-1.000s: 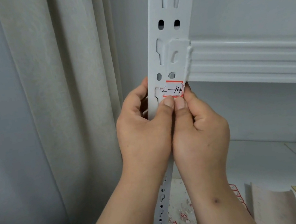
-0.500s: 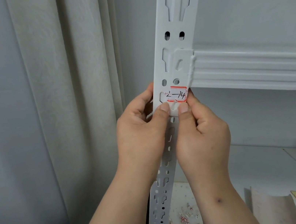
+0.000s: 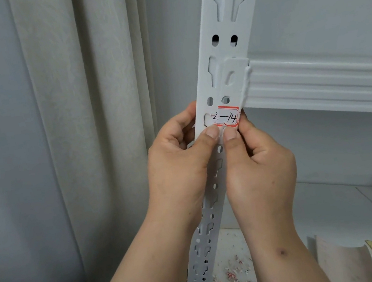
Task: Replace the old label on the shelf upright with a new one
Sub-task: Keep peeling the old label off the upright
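red-edged label [image 3: 227, 117] "2-14", on white upright [image 3: 225, 26]

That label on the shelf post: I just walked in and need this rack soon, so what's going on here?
A person is fitting a red-edged label marked 2-14 onto the white shelf upright. The left hand and right hand grip the post, thumbs pressing beside the label's lower edge. Torn paper scraps lie on the surface below.

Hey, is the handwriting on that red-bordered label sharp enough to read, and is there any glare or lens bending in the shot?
Head view: the white red-bordered label is sharp, reading roughly "2-14"; soft, even light, no glare on the white perforated metal shelf upright; wide-angle distortion bows that upright; the paper scraps below look soft.
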Tool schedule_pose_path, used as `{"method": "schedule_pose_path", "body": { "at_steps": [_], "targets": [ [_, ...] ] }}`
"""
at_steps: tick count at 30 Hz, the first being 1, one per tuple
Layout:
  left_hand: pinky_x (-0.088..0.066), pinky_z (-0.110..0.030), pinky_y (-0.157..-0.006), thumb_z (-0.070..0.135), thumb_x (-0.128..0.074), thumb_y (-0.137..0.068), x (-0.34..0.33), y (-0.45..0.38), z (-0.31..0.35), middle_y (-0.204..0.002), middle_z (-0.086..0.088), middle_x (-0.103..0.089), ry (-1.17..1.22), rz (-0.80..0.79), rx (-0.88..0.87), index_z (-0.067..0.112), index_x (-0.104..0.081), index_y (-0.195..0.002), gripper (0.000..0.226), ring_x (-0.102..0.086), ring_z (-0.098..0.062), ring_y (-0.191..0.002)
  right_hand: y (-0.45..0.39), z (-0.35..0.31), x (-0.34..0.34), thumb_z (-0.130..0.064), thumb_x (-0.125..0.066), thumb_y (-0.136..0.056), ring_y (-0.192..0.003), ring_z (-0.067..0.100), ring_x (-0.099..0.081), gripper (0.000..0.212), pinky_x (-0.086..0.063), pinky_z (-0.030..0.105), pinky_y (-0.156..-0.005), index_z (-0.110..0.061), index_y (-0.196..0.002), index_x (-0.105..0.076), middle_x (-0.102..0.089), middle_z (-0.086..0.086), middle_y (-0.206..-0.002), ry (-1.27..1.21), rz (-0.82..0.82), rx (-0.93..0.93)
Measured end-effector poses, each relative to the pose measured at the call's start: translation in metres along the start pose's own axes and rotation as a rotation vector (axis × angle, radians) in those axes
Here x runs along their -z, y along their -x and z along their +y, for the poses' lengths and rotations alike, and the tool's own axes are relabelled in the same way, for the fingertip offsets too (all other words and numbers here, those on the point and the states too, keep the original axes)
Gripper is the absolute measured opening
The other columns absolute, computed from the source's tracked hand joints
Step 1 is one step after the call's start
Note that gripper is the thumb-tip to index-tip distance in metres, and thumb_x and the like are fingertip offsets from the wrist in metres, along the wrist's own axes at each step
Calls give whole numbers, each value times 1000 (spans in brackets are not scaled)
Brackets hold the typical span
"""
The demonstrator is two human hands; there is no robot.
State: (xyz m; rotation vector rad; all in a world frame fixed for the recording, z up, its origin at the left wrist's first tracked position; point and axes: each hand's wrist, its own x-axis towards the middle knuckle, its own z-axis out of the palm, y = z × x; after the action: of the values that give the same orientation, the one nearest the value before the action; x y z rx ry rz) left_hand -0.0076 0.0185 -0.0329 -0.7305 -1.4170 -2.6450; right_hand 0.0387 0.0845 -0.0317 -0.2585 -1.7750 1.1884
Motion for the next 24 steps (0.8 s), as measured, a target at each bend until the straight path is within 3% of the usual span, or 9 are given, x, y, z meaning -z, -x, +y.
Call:
{"method": "schedule_pose_path", "body": {
  "at_steps": [7,12,19,24],
  "targets": [
    [-56,-25,-85,0,-67,-89,-3,1,-2,-112,1,-75,-19,12,4,23,-64,-111,32,-71,-12,-106,0,1,-1,-24,-56,-94,-88,-9,-63,31,-47,7,-75,-39,-119,-65,-70,-26,-93,-18,18,6],
    [-55,-25,-82,4,-67,-91,-5,1,-2,-111,5,-74,-65,14,-3,26,-62,-111,30,-71,-9,-103,2,0,-2,-26,-55,-95,-91,-3,-65,31,-52,18,-80,-40,-121,-64,-72,-20,-102,-17,9,5],
    [-58,-27,-81,1,-61,-94,-2,6,0,-114,4,-75,-77,-13,9,21,-63,-127,38,-73,-10,-98,0,-3,4,-20,-58,-93,-82,-13,-63,30,-47,4,-70,-38,-114,-68,-67,-34,-83,-87,-25,-27],
    [-57,-24,-79,0,-64,-92,-2,5,0,-111,3,-76,-75,11,7,22,-65,-123,38,-73,-10,-97,-1,-2,3,-20,-57,-92,-74,-10,-62,30,-45,5,-67,-40,-112,-69,-68,-35,-89,-77,-11,-9]
  ]
}}
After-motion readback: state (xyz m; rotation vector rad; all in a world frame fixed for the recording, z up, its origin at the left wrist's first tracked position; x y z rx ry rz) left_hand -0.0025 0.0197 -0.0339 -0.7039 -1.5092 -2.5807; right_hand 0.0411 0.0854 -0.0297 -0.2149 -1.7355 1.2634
